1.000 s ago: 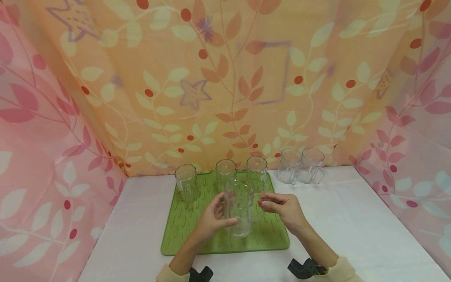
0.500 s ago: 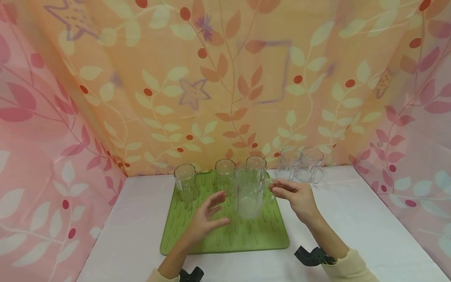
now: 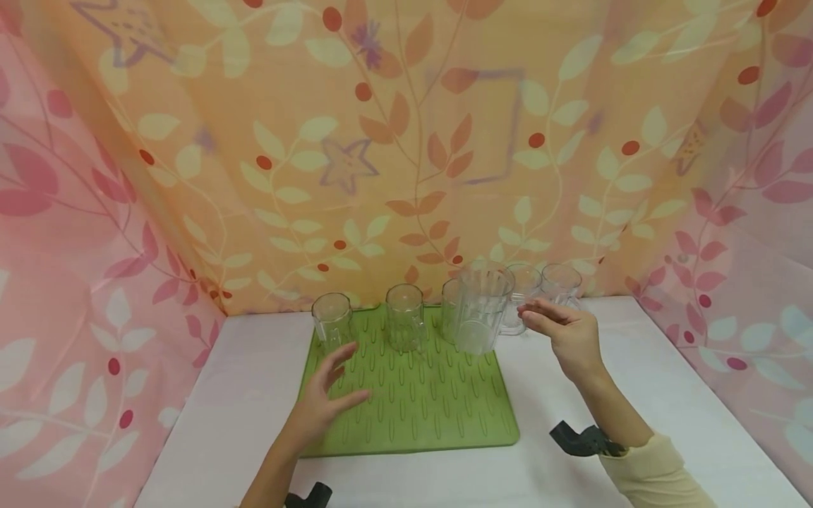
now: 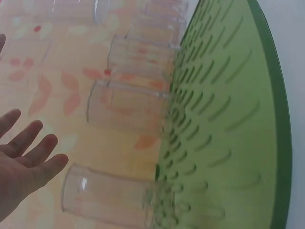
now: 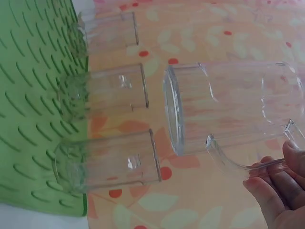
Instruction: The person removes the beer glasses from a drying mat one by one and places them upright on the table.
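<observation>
My right hand [image 3: 568, 337] grips a clear glass mug [image 3: 481, 310] by its handle, raised above the far right part of a ribbed green mat [image 3: 413, 423]. In the right wrist view, the fingers are curled round the handle [image 5: 228, 167]. My left hand [image 3: 320, 396] is apart from the mug, over the mat's left side, fingers spread and holding nothing. Along the mat's far edge stand a left glass mug [image 3: 332, 317], a middle mug [image 3: 405, 317] and a right mug [image 3: 448, 310], the last partly hidden behind the held one.
On the white tabletop [image 3: 635, 395], to the right of the mat, two more glass mugs stand, one [image 3: 524, 281] partly covered by the held mug and another [image 3: 562, 279] beside it. Patterned cloth [image 3: 305, 212] hangs behind the table and along both sides.
My left hand has let go of the mug and drawn off to the left. My right hand has carried the mug up, away from me and rightward.
</observation>
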Tool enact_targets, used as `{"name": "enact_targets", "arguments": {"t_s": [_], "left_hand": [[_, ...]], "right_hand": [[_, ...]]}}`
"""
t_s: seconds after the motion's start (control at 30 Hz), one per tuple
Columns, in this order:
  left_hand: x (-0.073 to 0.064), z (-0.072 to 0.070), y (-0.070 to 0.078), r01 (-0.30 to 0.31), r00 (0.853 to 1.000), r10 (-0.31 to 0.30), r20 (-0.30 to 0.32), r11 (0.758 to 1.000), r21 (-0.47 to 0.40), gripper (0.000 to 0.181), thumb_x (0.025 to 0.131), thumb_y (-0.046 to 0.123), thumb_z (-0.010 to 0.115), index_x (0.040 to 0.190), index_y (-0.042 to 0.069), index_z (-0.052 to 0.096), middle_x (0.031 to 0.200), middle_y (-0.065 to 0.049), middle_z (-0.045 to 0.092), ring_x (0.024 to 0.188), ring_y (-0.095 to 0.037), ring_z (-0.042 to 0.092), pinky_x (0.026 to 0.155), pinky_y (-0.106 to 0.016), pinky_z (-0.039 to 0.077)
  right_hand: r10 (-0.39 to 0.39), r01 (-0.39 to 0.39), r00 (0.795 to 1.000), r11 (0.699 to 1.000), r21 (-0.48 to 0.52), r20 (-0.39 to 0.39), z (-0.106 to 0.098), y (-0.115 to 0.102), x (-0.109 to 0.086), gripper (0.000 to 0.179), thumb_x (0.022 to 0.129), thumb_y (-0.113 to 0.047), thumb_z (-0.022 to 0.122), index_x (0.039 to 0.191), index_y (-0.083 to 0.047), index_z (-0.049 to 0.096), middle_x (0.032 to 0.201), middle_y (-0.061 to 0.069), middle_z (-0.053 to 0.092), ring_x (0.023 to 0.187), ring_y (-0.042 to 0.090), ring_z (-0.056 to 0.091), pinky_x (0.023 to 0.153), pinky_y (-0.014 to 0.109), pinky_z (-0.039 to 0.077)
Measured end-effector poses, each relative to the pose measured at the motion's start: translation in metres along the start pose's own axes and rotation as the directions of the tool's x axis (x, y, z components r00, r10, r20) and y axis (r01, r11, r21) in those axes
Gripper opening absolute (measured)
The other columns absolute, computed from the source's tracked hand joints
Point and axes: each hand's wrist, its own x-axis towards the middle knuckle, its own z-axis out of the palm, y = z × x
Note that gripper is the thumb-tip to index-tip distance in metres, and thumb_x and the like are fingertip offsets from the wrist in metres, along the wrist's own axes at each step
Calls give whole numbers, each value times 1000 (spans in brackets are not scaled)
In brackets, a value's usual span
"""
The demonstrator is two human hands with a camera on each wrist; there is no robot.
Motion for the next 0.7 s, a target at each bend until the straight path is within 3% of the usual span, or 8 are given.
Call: {"name": "enact_targets", "arguments": {"t_s": [0.17,0.37,0.47,0.7], "left_hand": [[-8,-15,-9,104,994,-101,-46,992,69,79,83,26,78,148,13,36,155,-13,36,146,-39,26,119,-61,21],[-16,-30,-29,175,983,-163,-89,972,156,86,82,32,78,151,13,30,157,-14,31,146,-40,23,117,-65,19],[-20,-36,-37,225,973,-210,-96,954,200,90,81,36,78,152,16,28,158,-15,29,147,-41,21,115,-68,21],[-30,-49,-47,336,942,-320,-104,900,278,100,79,41,79,154,9,23,158,-23,24,145,-46,22,111,-70,27]], "right_hand": [[-31,47,990,992,118,-139,-8,1,8,24,82,15,66,105,11,70,85,-2,77,79,9,75,72,22,59],[-25,77,951,985,157,-308,-18,0,18,28,80,18,66,108,14,68,82,2,77,74,11,75,67,23,59],[-45,98,939,985,141,-342,-26,0,23,31,80,18,66,110,16,66,82,2,77,73,10,75,66,22,58],[-102,169,922,974,153,-373,-41,2,32,31,79,20,66,105,4,73,82,2,77,74,10,75,67,22,58]]}}
